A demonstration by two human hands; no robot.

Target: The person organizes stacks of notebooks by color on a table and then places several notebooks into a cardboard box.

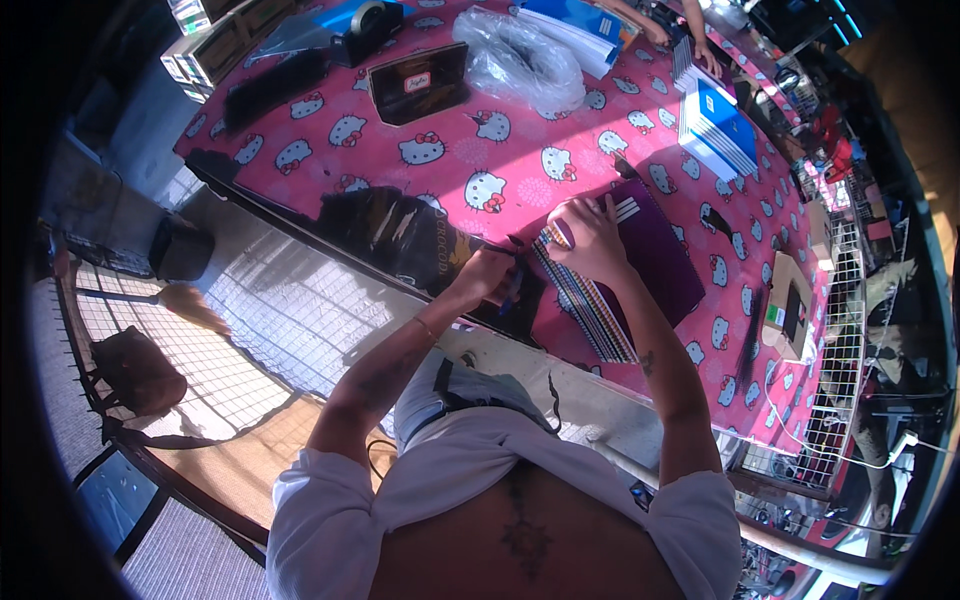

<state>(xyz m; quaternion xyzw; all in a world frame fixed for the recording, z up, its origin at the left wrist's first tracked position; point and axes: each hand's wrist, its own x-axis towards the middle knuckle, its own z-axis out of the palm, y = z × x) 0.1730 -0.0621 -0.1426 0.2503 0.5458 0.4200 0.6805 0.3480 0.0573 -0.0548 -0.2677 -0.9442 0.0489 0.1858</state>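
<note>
Purple, smooth card cover of a notebook (655, 245) is lying flat on the table (330, 90), near its front edge, w/ a thick stack of striped notebook spines (590, 305) showing at the side nearest to the person. The right hand (588, 237) is resting on the top-left corner of this notebook, fingers bent and pressing down on the cover, not closing around it. The left hand (490, 277) is sitting just left of the notebook, at the table edge, closed in a fist on smth small and dark; what it is I cannot tell, too much in shadow.

Glossy pink plastic cloth w/ white cat-face print is covering the table. Left of the notebook a black shiny bag (400, 230) is lying crumpled. Further back from the notebook, a clear wrinkled plastic bag (520, 60) is making a soft heap, and a dark flat rectangular case (418, 82) is standing beside it. Behind-right of the notebook a neat pile of blue exercise books (718, 125) is stacked. Right of the notebook, a small cardboard box (788, 305) is sitting close to a white wire-grid rack (835, 390).
</note>
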